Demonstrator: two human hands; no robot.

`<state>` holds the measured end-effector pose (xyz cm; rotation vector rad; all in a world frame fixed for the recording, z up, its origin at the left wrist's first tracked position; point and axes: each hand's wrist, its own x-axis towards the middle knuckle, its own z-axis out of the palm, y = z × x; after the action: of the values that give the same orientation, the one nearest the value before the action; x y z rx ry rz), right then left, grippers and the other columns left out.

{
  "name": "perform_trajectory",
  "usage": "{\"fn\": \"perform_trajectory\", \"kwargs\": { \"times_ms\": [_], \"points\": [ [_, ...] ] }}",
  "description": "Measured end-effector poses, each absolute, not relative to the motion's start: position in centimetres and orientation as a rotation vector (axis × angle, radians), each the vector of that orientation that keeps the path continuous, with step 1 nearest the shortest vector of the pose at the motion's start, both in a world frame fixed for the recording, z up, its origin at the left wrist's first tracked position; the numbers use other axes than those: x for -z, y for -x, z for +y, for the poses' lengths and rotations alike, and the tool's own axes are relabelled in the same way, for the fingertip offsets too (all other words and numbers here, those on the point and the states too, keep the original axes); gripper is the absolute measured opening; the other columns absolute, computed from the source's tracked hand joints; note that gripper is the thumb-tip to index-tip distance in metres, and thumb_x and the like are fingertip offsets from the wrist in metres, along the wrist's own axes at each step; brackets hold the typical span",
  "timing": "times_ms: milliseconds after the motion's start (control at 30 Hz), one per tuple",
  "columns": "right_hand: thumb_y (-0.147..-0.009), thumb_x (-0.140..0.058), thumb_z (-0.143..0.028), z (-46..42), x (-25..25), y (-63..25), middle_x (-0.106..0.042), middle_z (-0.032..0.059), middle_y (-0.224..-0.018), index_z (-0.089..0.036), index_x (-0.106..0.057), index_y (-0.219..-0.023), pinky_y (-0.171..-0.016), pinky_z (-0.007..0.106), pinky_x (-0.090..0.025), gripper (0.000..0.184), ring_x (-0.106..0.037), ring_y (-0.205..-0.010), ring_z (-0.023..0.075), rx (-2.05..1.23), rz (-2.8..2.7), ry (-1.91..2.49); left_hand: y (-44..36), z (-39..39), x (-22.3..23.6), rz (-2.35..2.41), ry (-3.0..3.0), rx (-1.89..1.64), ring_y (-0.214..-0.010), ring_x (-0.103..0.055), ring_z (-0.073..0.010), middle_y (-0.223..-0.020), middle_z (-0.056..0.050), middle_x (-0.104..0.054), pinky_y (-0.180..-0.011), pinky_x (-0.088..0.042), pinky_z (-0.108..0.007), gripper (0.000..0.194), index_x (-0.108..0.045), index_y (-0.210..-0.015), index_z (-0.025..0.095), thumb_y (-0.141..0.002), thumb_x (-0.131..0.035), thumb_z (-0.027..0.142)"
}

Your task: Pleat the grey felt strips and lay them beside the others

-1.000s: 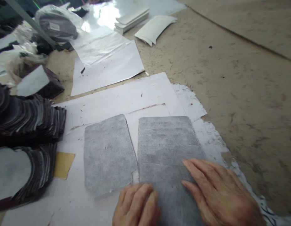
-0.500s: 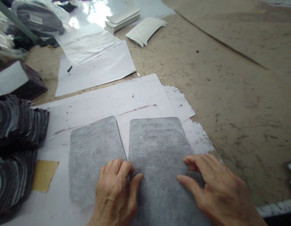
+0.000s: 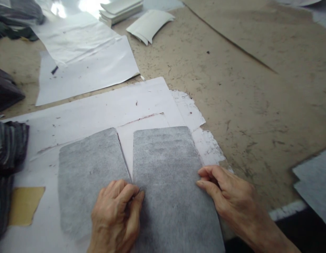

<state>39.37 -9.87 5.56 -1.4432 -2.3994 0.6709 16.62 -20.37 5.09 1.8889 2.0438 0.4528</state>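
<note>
Two grey, fuzzy, felt-like panels lie side by side on a white paper sheet (image 3: 144, 102). The left panel (image 3: 86, 186) has a torn-looking lower edge, partly under my left hand (image 3: 115, 214). Those fingertips press at the narrow seam against the right panel (image 3: 168, 165), where the two edges nearly meet. My right hand (image 3: 225, 191) is at that panel's right edge, fingers curled and pinching it. The panels' lower ends run out of view.
A tan work surface (image 3: 218, 88) spreads beyond the paper. Dark layered stacks (image 3: 8, 147) stand at the left beside a yellow card (image 3: 24, 205). White sheets (image 3: 84, 66) and stacked white pieces (image 3: 121, 10) lie ahead. A grey sheet (image 3: 314, 182) sits at the right edge.
My left hand has moved up onto the seam, and my right hand has moved to the panel's right edge. The gap between the panels has narrowed. The whole scene has shifted left in view.
</note>
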Motion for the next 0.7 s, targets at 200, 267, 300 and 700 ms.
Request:
{"fn": "perform_trajectory", "kwargs": {
  "times_ms": [200, 267, 300, 700],
  "points": [
    [-0.086, -0.043, -0.019, -10.2, -5.7, -39.4, -0.058, 0.0016, -0.072, -0.018, -0.053, -0.081, -0.054, 0.025, -0.047, 0.012, -0.058, -0.065, 0.0144, -0.464, -2.46, 1.37, -16.7, -20.5, -4.9, 2.112, -1.925, -0.383, -0.063, -0.048, -0.0141, -0.066, 0.002, -0.049, -0.059, -0.04, -0.03, 0.011, -0.049, -0.072, 0.02, -0.082, -0.054, 0.021],
    [-0.087, -0.043, -0.019, -10.1, -5.7, -39.4, -0.06, 0.0057, -0.083, -0.014, -0.055, -0.091, -0.066, 0.03, -0.049, 0.014, -0.058, -0.077, 0.018, -0.345, -2.487, 1.265, -16.7, -20.4, -4.9, 2.171, -1.937, -0.412, -0.072, -0.051, -0.0163, -0.076, -0.002, -0.053, -0.064, -0.043, -0.032, 0.006, -0.052, -0.085, 0.019, -0.081, -0.055, 0.022],
    [-0.087, -0.044, -0.02, -10.0, -5.7, -39.4, -0.06, 0.0075, -0.09, -0.013, -0.055, -0.096, -0.071, 0.032, -0.049, 0.016, -0.058, -0.083, 0.0194, -0.32, -2.506, 1.206, -16.7, -20.3, -5.0, 2.192, -1.938, -0.434, -0.079, -0.052, -0.0177, -0.084, -0.004, -0.055, -0.069, -0.045, -0.033, 0.014, -0.053, -0.094, 0.017, -0.08, -0.055, 0.022],
    [-0.087, -0.044, -0.042, -10.0, -5.1, -39.7, -0.056, -0.0022, -0.065, -0.024, -0.049, -0.073, -0.039, 0.024, -0.045, 0.023, -0.055, -0.05, 0.013, -0.584, -2.401, 1.397, -17.5, -19.3, -5.5, 2.154, -1.663, -0.432, -0.058, -0.051, -0.0148, -0.064, 0.002, -0.05, -0.052, -0.043, -0.03, 0.006, -0.045, -0.076, 0.02, -0.076, -0.05, 0.017]
  ]
}}
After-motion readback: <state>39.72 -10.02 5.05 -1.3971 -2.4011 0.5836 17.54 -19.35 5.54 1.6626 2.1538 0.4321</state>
